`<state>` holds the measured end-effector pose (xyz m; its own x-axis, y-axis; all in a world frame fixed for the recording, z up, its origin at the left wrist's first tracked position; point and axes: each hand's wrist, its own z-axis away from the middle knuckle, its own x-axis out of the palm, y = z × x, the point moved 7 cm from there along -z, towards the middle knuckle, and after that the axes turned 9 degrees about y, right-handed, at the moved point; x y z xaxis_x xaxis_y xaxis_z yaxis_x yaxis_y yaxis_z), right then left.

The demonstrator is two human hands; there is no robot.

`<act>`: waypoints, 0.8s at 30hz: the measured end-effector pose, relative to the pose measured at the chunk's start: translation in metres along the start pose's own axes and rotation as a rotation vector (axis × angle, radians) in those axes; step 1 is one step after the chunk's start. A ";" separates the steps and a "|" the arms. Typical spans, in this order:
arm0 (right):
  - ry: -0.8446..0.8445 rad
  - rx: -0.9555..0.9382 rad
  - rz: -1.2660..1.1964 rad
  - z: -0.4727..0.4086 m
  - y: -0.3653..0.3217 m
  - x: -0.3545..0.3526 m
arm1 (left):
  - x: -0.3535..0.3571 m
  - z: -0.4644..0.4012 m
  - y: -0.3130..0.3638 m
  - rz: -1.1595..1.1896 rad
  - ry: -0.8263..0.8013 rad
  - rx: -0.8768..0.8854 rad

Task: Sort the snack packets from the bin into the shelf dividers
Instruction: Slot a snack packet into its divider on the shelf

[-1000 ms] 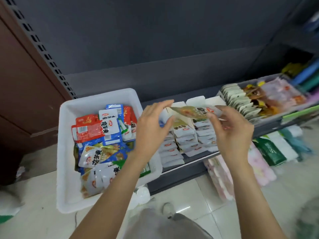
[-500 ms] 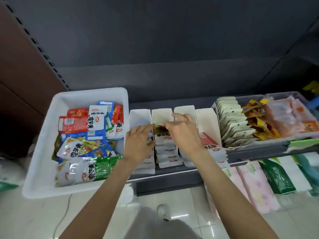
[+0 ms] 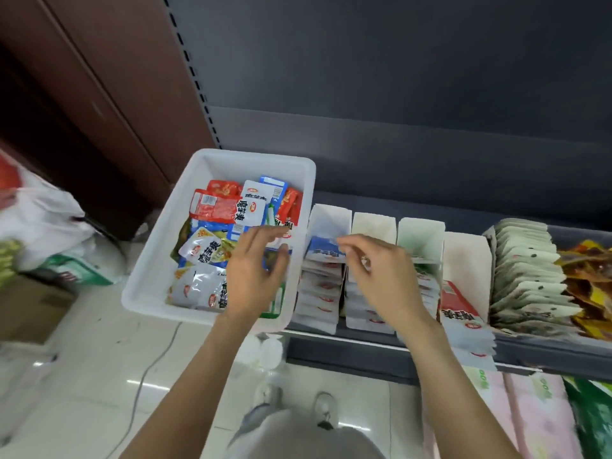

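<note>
Open space is left above the white bin point(image 3: 159, 270), whose far end holds no packets, while the near end is heaped with snack packets point(image 3: 215, 226). Passage over the bin's right side is taken up by the left hand point(image 3: 255, 276). The four white dividers point(image 3: 374, 226) stand packed side by side (only their open tops give entry), and the second is overhung by the right hand point(image 3: 381, 276). Further right, room is blocked by a grey tray point(image 3: 563, 342) of upright packets.
</note>
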<state>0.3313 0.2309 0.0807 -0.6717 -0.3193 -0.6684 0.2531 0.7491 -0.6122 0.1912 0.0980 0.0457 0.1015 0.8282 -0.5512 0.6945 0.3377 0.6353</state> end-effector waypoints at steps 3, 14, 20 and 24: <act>-0.088 -0.068 -0.008 -0.009 -0.031 0.038 | -0.043 -0.002 -0.044 -0.088 0.070 -0.007; -0.592 0.221 0.426 -0.022 -0.036 0.233 | -0.029 -0.024 -0.170 -0.326 -0.560 0.074; -0.480 0.244 0.410 -0.023 -0.041 0.256 | -0.020 -0.030 -0.182 -0.421 -0.583 0.142; -0.453 0.255 0.365 -0.028 -0.050 0.272 | -0.013 -0.033 -0.184 -0.418 -0.602 0.126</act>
<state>0.1162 0.1232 -0.0588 -0.1639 -0.3253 -0.9313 0.6054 0.7122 -0.3553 0.0387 0.0396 -0.0465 0.1582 0.2415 -0.9574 0.8334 0.4873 0.2606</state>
